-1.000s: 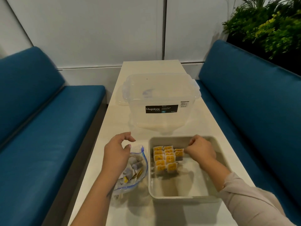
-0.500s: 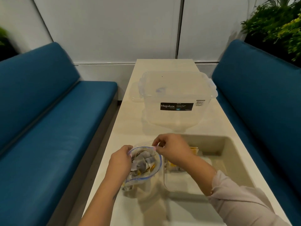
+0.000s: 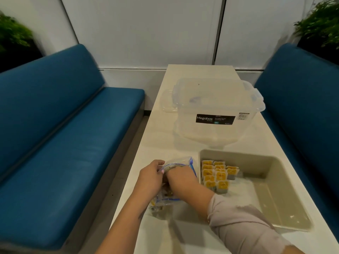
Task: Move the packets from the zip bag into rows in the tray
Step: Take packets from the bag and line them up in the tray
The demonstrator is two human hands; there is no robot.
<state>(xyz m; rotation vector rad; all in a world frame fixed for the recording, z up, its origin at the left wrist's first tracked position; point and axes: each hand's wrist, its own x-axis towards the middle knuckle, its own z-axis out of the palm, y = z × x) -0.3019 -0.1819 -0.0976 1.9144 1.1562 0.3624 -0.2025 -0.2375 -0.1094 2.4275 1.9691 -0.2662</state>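
Zip bag point(image 3: 180, 165) sits lower centre on the worktop point(image 3: 161, 136). Left hand point(image 3: 151, 177) pinches its rim open; right hand point(image 3: 180, 177) is buried inside, grip hidden, can't tell. Fetching step, I'd say. Next: lift a packet over to the rows point(image 3: 216, 176) in the tray point(image 3: 271, 173) just right.

The left hand point(image 3: 149, 180) and its forearm are bare, with no sleeve, watch or ring in view. One fingernail point(image 3: 162, 172) on it carries pale pink polish. The right arm wears a long, pale greyish-pink sleeve point(image 3: 238, 224) of soft, wrinkled fabric, ending partway along the forearm, so the right hand point(image 3: 180, 177) is bare.
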